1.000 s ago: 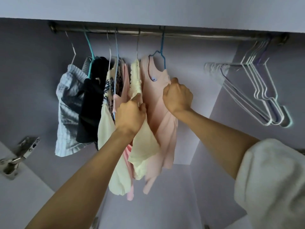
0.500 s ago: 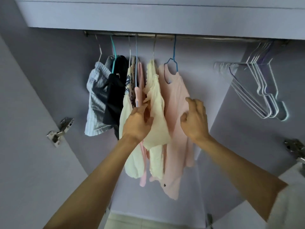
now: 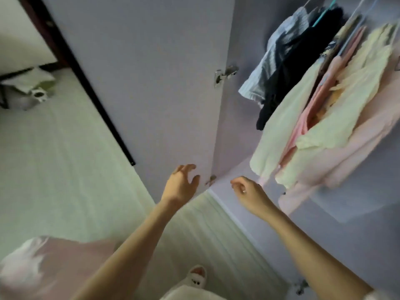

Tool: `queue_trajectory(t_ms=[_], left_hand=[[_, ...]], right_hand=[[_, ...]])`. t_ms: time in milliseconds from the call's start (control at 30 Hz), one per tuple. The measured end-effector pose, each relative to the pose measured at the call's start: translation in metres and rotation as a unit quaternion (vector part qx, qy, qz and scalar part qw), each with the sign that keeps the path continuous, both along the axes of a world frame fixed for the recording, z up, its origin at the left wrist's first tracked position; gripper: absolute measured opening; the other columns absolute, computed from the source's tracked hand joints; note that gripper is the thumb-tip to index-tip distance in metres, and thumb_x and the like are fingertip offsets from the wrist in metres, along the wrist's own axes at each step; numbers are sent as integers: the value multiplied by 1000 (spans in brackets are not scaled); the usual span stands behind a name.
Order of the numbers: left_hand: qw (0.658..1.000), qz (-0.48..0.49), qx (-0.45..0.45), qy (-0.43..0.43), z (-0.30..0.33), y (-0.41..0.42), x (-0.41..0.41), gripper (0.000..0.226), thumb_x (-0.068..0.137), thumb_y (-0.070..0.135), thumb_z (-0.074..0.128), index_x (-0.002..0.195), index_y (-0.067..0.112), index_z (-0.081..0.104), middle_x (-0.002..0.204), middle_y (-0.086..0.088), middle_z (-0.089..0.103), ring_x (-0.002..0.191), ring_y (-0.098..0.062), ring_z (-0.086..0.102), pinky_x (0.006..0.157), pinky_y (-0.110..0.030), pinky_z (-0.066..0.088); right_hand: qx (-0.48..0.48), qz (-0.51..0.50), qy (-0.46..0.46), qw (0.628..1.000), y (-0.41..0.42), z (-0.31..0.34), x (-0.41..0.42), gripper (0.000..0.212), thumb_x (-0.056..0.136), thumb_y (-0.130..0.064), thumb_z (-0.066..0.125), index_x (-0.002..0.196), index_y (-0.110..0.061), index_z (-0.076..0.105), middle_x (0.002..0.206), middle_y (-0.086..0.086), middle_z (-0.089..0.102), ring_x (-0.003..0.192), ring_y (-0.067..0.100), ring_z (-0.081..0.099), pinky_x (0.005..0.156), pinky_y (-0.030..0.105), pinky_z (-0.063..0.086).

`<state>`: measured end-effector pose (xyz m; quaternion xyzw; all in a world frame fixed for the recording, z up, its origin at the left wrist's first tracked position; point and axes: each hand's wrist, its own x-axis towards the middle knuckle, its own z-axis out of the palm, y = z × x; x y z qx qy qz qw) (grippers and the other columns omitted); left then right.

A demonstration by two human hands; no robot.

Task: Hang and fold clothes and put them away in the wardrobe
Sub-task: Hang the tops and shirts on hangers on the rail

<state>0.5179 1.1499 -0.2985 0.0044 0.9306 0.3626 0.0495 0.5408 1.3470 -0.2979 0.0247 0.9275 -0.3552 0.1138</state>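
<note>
- Lilac wardrobe door (image 3: 151, 72) stands open, just beyond the left hand (image 3: 179, 187), fingers spread, empty
- Right hand (image 3: 249, 193) fingers loosely curled, empty; pale pink hanging garment (image 3: 350, 152) beside them

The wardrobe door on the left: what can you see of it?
The wardrobe door is a flat, plain panel, pale lilac, standing wide open. Two metal hinges join it to the cabinet: one higher up, one lower. The left hand hovers open before its lower part; contact is unclear. The picture is blurred.
</note>
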Motion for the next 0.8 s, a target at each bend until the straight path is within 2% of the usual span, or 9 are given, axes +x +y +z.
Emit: queue_trajectory(t_ms=[100,200,333,433,567,633,700,800], left_hand=[[988,148,22,-23,-20,-65,77,33,93,18,54,125,9,57,128,-9,57,114,-24,55,91,-21,35],[963,264,27,-48,-32,-124,151,32,94,18,51,125,12,57,127,-4,57,111,-21,57,88,-20,37],[907,418,29,-45,-38,-200,258,28,91,10,53,118,7,62,118,-10,63,111,-25,59,94,-31,45],[832,552,43,-38,-42,-242,352,27,90,8,54,114,4,63,114,-11,65,108,-25,61,90,-29,44],[758,647,43,-67,-51,-278,449,27,91,9,52,115,3,63,115,-12,65,110,-27,59,83,-23,37],[724,683,46,-87,-58,-298,496,29,91,8,51,117,3,61,118,-14,64,112,-28,57,86,-25,36],[683,722,50,-101,-73,-331,560,31,92,10,49,121,4,58,121,-14,61,113,-27,56,91,-28,38],[669,732,39,-120,-87,-367,616,32,91,11,49,120,3,56,119,-15,58,112,-29,54,91,-34,41]], right_hand=[[-14,109,-45,993,-68,-28,20,25,94,-12,46,115,-9,60,114,9,66,108,26,59,92,34,44],[-26,206,-85,974,-137,-42,51,25,95,-13,44,115,-11,60,112,8,66,106,25,59,86,29,45],[-34,339,-120,933,-233,-51,107,25,96,-14,43,113,-13,60,111,7,65,100,21,61,81,26,44],[-19,440,-137,887,-306,-56,164,26,96,-13,42,116,-11,59,113,8,65,103,22,59,83,26,43],[13,529,-138,837,-381,-58,229,28,96,-13,42,118,-11,58,117,7,63,109,22,57,83,23,40],[30,572,-143,807,-419,-62,264,30,97,-14,41,122,-12,56,123,7,59,113,22,54,84,23,38],[54,611,-146,777,-475,-75,315,31,97,-15,40,124,-12,55,128,8,57,118,23,51,92,26,38],[68,649,-138,745,-522,-83,359,31,96,-18,41,123,-14,55,127,10,58,117,26,52,94,30,40]])
